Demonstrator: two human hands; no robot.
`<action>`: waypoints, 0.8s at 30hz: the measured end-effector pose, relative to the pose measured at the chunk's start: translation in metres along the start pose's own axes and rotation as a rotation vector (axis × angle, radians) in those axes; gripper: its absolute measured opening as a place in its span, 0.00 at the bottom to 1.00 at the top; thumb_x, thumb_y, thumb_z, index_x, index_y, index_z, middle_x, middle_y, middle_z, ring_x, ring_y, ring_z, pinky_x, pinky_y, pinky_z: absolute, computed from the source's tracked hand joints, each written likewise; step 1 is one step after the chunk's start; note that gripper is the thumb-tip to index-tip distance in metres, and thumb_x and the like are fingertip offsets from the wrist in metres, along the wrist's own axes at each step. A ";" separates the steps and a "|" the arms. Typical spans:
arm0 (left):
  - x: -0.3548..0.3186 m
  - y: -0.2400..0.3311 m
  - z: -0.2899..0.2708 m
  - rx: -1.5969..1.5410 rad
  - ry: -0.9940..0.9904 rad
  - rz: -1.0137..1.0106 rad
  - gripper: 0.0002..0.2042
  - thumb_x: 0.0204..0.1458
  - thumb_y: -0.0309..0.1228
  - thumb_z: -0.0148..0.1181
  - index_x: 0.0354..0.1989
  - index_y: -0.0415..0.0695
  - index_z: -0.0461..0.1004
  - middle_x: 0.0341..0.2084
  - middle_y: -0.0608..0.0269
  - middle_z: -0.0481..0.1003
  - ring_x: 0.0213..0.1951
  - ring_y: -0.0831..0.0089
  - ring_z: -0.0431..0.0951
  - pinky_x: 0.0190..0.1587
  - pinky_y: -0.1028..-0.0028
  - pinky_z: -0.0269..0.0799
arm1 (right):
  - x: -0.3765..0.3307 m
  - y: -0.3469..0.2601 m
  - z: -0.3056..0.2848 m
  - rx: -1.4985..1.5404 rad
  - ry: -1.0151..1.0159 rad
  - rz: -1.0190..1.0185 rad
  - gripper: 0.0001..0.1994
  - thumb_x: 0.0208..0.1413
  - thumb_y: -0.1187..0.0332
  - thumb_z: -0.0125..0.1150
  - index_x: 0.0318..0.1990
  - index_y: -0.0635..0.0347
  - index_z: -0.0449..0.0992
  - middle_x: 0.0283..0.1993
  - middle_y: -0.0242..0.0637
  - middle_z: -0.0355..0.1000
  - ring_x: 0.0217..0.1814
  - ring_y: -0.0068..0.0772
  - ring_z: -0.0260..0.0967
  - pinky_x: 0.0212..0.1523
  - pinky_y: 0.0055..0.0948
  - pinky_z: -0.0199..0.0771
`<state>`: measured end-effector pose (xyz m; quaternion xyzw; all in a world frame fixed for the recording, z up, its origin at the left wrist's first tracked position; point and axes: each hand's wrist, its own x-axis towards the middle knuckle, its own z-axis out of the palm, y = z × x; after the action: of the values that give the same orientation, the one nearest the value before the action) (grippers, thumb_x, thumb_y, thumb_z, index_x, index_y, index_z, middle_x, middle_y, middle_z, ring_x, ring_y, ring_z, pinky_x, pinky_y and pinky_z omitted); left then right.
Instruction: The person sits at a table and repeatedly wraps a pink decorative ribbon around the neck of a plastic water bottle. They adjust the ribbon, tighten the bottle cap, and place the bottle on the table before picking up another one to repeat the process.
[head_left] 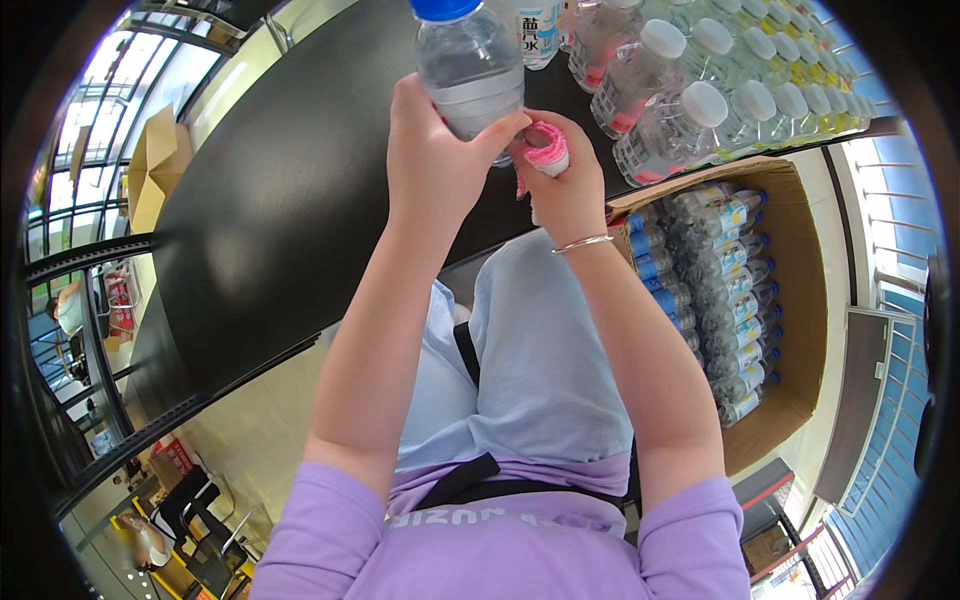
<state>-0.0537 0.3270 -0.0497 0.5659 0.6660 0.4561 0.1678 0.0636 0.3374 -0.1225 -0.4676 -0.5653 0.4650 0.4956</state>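
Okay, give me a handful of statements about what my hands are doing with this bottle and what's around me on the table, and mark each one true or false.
1. The left hand holds a clear bottle with a blue cap. True.
2. The right hand holds a green sponge. False: it holds a pink roll against the bottle's side.
3. A cardboard box to the right holds blue-capped bottles lying on their sides. True.
4. The table is white. False: it is black.
5. The bottles with white caps stand in rows at the table's far right. True.
6. The right wrist is bare. False: it wears a thin bracelet.
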 end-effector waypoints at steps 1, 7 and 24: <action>0.004 0.001 0.004 0.017 -0.018 -0.001 0.28 0.33 0.38 0.70 0.38 0.37 0.61 0.34 0.55 0.66 0.36 0.62 0.71 0.38 0.69 0.68 | 0.001 -0.004 0.000 0.060 0.024 0.095 0.19 0.39 0.76 0.62 0.44 0.57 0.69 0.44 0.40 0.65 0.42 0.41 0.66 0.44 0.31 0.68; 0.024 0.004 0.025 0.142 -0.032 0.059 0.31 0.31 0.41 0.71 0.39 0.35 0.61 0.33 0.54 0.72 0.35 0.68 0.74 0.37 0.74 0.70 | 0.004 -0.009 -0.001 0.041 0.157 0.154 0.20 0.39 0.76 0.62 0.44 0.58 0.69 0.44 0.41 0.65 0.43 0.43 0.65 0.44 0.33 0.67; 0.046 -0.011 0.063 -0.232 -0.049 0.145 0.29 0.34 0.33 0.68 0.45 0.37 0.60 0.38 0.53 0.67 0.43 0.62 0.70 0.45 0.68 0.67 | 0.004 -0.002 0.008 -0.233 0.173 -0.135 0.32 0.38 0.77 0.61 0.55 0.63 0.56 0.54 0.52 0.51 0.53 0.56 0.57 0.52 0.37 0.62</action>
<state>-0.0280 0.3957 -0.0780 0.6003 0.5620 0.5270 0.2147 0.0553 0.3410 -0.1210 -0.5209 -0.6008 0.3201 0.5150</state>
